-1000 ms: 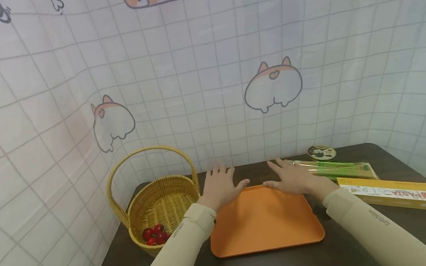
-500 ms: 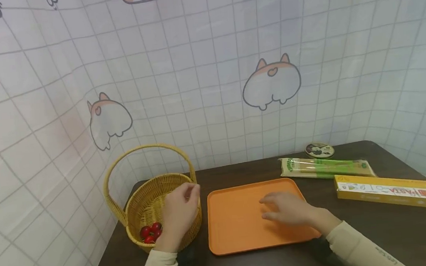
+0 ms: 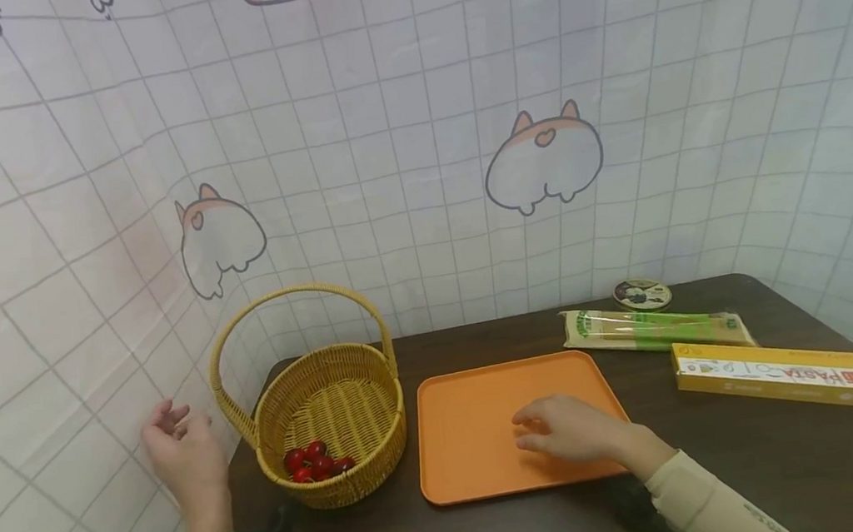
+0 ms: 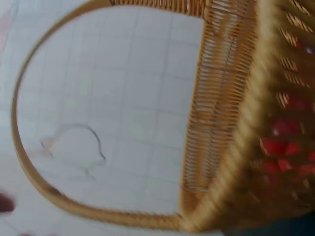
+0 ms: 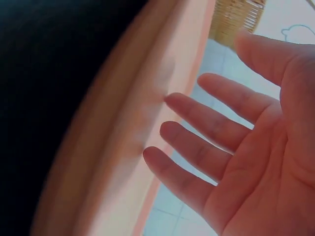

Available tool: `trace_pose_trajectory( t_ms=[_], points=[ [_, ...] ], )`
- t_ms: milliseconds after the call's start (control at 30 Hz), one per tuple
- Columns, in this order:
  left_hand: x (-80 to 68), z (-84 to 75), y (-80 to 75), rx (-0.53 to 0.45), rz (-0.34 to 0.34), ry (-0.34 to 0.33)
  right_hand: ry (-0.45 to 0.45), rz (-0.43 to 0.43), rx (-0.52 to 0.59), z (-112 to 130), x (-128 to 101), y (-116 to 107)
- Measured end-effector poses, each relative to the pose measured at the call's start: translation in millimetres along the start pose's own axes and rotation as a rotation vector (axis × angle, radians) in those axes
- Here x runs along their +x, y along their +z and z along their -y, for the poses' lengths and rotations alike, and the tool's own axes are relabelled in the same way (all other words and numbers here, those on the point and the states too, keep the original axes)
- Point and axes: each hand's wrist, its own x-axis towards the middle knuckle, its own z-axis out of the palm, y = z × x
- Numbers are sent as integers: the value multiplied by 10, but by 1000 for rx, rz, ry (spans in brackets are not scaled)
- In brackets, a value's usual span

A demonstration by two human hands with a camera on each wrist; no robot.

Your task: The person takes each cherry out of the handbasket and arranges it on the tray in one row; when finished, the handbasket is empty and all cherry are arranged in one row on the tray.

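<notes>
The woven wicker basket [image 3: 329, 416], round with an arched handle, stands on the dark table [image 3: 713, 461] and holds shiny red tomatoes [image 3: 314, 463]. Just beside it lies a smooth orange tray [image 3: 474, 396] with rounded corners. The right hand [image 3: 570, 428] hovers over the tray with a relaxed, empty grip. The left hand [image 3: 181, 452], half a second ago at the basket rim, is now left of the basket, fingers loose, holding nothing.
</notes>
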Motion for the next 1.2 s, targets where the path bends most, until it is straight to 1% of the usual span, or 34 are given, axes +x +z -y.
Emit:
trace_pose_trajectory(
  t_ms=[33,67,100,167,200,233,267,300,400,500,600,733,867,933,1000,1067,1133,1200],
  points=[
    [28,42,-28,25,102,-68,2,-3,-2,9,5,20],
    [65,93,-43,40,214,-121,-1,-6,-4,18,13,43],
    [102,147,-50,55,328,-162,-5,-7,-5,35,23,66],
    [164,264,-53,85,519,-205,-20,-8,-1,88,45,109],
    [190,328,-53,89,594,-229,-27,-1,0,120,55,127],
    [215,388,-25,81,645,-242,-34,6,4,150,60,127],
    [235,448,-4,76,678,-251,-47,10,9,178,67,130],
    [250,507,13,77,696,-257,-55,13,20,211,73,127],
    [274,683,59,74,700,-259,-70,12,65,308,107,124],
    [272,832,99,84,676,-253,-62,-10,128,413,173,131],
    [247,930,166,102,625,-242,-47,-51,172,524,275,149],
    [209,967,257,92,559,-223,-68,-134,220,687,472,192],
    [192,978,281,79,518,-213,-152,-203,289,901,693,275],
    [191,979,285,86,505,-216,-196,-216,308,1020,792,311],
    [189,979,285,94,489,-219,-243,-212,325,1132,903,339],
    [180,984,284,108,468,-215,-284,-193,314,1227,1019,375],
    [168,984,299,109,453,-198,-305,-160,291,1295,1128,409],
    [148,979,332,95,432,-179,-303,-123,251,1331,1222,447]
  ],
)
